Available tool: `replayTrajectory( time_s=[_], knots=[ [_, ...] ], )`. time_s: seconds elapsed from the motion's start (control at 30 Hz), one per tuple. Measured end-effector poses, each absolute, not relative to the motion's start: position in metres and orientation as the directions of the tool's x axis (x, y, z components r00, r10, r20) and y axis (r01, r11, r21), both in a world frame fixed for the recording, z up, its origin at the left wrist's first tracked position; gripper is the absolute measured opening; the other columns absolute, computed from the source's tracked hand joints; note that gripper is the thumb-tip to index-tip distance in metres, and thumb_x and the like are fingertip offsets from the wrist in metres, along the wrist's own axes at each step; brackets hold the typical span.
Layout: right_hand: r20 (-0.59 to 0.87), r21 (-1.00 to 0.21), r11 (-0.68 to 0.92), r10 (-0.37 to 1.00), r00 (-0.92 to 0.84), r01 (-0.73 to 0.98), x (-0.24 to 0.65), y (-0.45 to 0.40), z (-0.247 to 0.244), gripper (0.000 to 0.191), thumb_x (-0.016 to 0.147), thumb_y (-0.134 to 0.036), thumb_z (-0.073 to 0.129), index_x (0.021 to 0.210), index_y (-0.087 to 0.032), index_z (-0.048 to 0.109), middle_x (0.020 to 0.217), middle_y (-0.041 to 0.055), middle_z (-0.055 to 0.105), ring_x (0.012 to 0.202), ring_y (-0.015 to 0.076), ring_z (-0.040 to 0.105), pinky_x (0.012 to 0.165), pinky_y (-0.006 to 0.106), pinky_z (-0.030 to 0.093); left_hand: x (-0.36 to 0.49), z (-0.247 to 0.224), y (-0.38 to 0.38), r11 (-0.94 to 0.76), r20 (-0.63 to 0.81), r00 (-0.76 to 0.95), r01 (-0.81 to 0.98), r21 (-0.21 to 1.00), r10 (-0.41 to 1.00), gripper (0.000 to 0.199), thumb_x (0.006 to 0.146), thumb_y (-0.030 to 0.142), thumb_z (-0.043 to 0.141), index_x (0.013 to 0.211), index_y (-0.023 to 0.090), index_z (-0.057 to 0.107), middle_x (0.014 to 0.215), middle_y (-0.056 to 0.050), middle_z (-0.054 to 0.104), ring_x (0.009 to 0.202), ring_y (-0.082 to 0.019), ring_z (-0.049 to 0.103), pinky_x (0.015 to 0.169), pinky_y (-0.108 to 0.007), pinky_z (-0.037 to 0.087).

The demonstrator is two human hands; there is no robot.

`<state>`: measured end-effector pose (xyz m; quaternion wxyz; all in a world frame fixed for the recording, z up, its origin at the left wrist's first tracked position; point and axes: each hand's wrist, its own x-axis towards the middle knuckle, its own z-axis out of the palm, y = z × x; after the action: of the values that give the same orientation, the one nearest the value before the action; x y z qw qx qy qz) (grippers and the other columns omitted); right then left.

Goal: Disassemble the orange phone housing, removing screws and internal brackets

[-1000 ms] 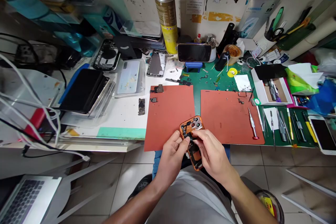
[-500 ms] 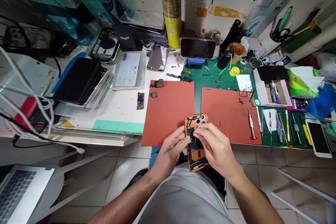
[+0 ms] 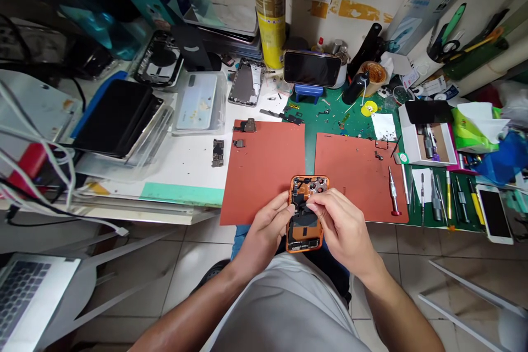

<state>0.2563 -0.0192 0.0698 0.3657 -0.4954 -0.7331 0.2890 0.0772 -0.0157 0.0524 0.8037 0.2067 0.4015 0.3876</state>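
An orange phone housing (image 3: 312,237), its inner side up, is held over my lap at the front edge of the bench. Camera openings show at its top right, black flex parts across its middle. My left hand (image 3: 270,221) grips the housing's left edge, thumb on the inside. Over the upper middle of the housing, the thumb and forefinger of my right hand (image 3: 340,220) are pinched together at the black flex. Whatever small piece lies between those fingertips is hidden. A camera module (image 3: 247,126) and a logic board (image 3: 218,153) lie to the upper left.
Two red-brown mats (image 3: 268,176) lie along the bench front. A screwdriver (image 3: 393,191) rests on the right mat, beside several tweezers and picks. Farther back stand a propped phone (image 3: 312,69) and a spray can (image 3: 270,16). White cables (image 3: 61,162) hang at the left.
The phone housing has turned more upright in view, with its lower end moved up and left. My right fingertips have shifted slightly right and stay pinched. The whole view has shifted a little.
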Motion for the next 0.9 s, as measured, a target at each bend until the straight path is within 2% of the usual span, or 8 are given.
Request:
replayTrajectory(
  time_s=[0.1,0.27,0.33,0.4,0.53,0.7,0.9],
  knots=[
    [0.223,-0.826,0.272,0.962,-0.158,0.493,0.256,-0.021,0.072,0.014,0.11,-0.017,0.057,0.111,-0.024,0.069,0.096,0.0034,0.074,0.084,0.017,0.066,0.077,0.032,0.055,0.078,0.054,-0.015,0.623,-0.503,0.368,-0.468,0.627,0.782,0.05,0.092,0.043,0.083,0.135,0.018,0.073,0.126,-0.014,0.079,0.123,-0.033,0.073,0.11,-0.044,0.056],
    [-0.03,-0.952,-0.068,0.991,0.133,0.297,0.27,-0.031,0.074,0.012,0.105,-0.033,0.068,0.108,-0.024,0.076,0.097,0.004,0.079,0.082,0.0176,0.074,0.074,0.03,0.062,0.079,0.057,-0.012,0.618,-0.542,0.31,-0.5,0.606,0.782,0.048,0.09,0.044,0.084,0.129,0.018,0.076,0.122,-0.014,0.08,0.12,-0.033,0.074,0.108,-0.045,0.057],
    [-0.083,-0.957,-0.144,0.968,0.238,0.253,0.283,-0.035,0.072,0.016,0.101,-0.039,0.074,0.103,-0.024,0.078,0.094,0.004,0.079,0.079,0.0181,0.074,0.071,0.03,0.063,0.077,0.057,-0.01,0.625,-0.55,0.309,-0.497,0.603,0.776,0.048,0.089,0.045,0.084,0.128,0.017,0.076,0.124,-0.014,0.08,0.12,-0.034,0.075,0.107,-0.045,0.058],
    [-0.083,-0.94,-0.175,0.949,0.303,0.291,0.298,-0.036,0.069,0.018,0.097,-0.042,0.078,0.099,-0.024,0.079,0.095,0.0047,0.079,0.081,0.0191,0.074,0.072,0.031,0.063,0.074,0.056,-0.01,0.636,-0.563,0.309,-0.485,0.6,0.767,0.05,0.089,0.046,0.084,0.129,0.017,0.076,0.125,-0.014,0.08,0.118,-0.033,0.075,0.106,-0.045,0.058],
    [-0.017,-0.889,-0.176,0.935,0.354,0.422,0.329,-0.028,0.067,0.021,0.093,-0.046,0.082,0.091,-0.025,0.082,0.101,0.0074,0.079,0.092,0.0231,0.073,0.077,0.035,0.061,0.067,0.051,-0.01,0.651,-0.617,0.25,-0.467,0.598,0.746,0.053,0.084,0.047,0.089,0.125,0.016,0.076,0.125,-0.015,0.08,0.117,-0.034,0.076,0.105,-0.043,0.06],
    [-0.069,-0.893,-0.242,0.907,0.416,0.379,0.355,0.007,0.082,0.034,0.087,-0.053,0.082,0.098,-0.021,0.082,0.089,0.0069,0.078,0.079,0.0214,0.071,0.077,0.037,0.06,0.059,0.044,-0.01,0.675,-0.669,0.199,-0.441,0.592,0.716,0.073,0.073,0.049,0.097,0.132,0.015,0.072,0.13,-0.018,0.078,0.117,-0.038,0.077,0.099,-0.046,0.064],
    [-0.145,-0.861,-0.27,0.942,0.301,0.43,0.371,0.068,0.08,0.036,0.082,-0.053,0.081,0.09,-0.019,0.079,0.085,0.0067,0.078,0.072,0.0182,0.068,0.069,0.034,0.057,0.054,0.039,-0.01,0.688,-0.704,0.148,-0.423,0.589,0.694,0.08,0.066,0.051,0.101,0.13,0.015,0.072,0.136,-0.018,0.077,0.124,-0.039,0.074,0.096,-0.04,0.066]
  ],
)
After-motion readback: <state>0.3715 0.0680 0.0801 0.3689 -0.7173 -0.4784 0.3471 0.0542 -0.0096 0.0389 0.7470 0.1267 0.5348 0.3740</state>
